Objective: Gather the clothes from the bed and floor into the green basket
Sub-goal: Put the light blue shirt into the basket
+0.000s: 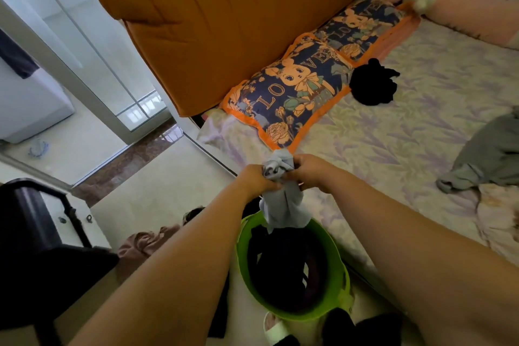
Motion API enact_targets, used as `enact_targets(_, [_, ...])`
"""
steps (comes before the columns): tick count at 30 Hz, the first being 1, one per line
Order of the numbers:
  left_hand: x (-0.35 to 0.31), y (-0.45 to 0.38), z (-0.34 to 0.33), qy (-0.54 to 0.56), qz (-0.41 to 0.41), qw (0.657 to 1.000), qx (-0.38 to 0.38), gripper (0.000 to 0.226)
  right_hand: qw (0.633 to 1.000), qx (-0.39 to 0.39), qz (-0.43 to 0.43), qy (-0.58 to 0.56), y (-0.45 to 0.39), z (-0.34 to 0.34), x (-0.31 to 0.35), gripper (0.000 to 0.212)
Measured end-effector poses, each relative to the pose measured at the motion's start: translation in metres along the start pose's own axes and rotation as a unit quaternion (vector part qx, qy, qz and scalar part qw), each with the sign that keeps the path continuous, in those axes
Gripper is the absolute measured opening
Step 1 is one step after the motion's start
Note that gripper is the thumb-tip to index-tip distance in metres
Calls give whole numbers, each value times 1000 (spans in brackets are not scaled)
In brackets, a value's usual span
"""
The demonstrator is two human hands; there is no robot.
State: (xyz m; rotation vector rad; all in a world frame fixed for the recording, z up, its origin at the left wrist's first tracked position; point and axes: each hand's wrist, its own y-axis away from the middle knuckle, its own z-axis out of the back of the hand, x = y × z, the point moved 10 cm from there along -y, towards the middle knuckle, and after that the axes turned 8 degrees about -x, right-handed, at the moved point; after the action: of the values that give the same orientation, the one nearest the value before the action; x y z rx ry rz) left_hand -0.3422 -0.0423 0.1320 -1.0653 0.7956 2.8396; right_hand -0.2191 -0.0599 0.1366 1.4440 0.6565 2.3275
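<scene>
A black garment (373,84) is lying on the bed (407,132) just beside the orange-bordered pillow (292,98), and a grey garment (488,154) is sprawling near the bed's right edge. A pinkish cloth (143,244) is sitting on the floor (157,194) left of the green basket (344,281), which is holding dark clothes (283,270). The left hand (255,180) and right hand (310,171) are each keeping a clenched grip on a pale grey garment (283,205), which is hanging long-axis vertical, its lower end dipping into the basket.
</scene>
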Motion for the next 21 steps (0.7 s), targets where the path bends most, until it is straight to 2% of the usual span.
enact_targets(2, [24, 1, -33, -75, 16, 996, 48, 21, 998, 33, -45, 17, 3, -17, -36, 11])
enact_targets(3, [36, 0, -49, -102, 24, 992, 69, 25, 996, 50, -64, 27, 4, -25, -54, 6])
enact_targets(5, [56, 1, -78, -165, 28, 980, 111, 38, 991, 79, -97, 39, 7, -39, -82, 10])
enact_targets(7, [70, 0, -96, -208, 29, 968, 138, 40, 988, 92, -121, 33, 8, -47, -100, 12])
enact_targets(9, [81, 1, -112, -179, 50, 969, 161, 27, 985, 100, -143, 15, 5, -57, -120, 6])
enact_targets(10, [86, 3, -118, -145, 62, 973, 167, 21, 983, 99, -152, 17, 3, -61, -129, 10])
enact_targets(12, [97, 0, -121, -88, 90, 983, 133, 29, 983, 73, -163, 32, -8, -67, -147, 19])
enact_targets(15, [124, -14, -109, -23, 167, 986, 9, 36, 984, -34, -168, 44, -26, -55, -166, 30])
enact_targets(16, [129, -15, -106, -27, 184, 982, -10, 37, 983, -54, -169, 55, -28, -51, -170, 33])
enact_targets(21, [128, -18, -110, -96, 172, 980, 19, 44, 973, -112, -179, 90, -34, -25, -179, 41])
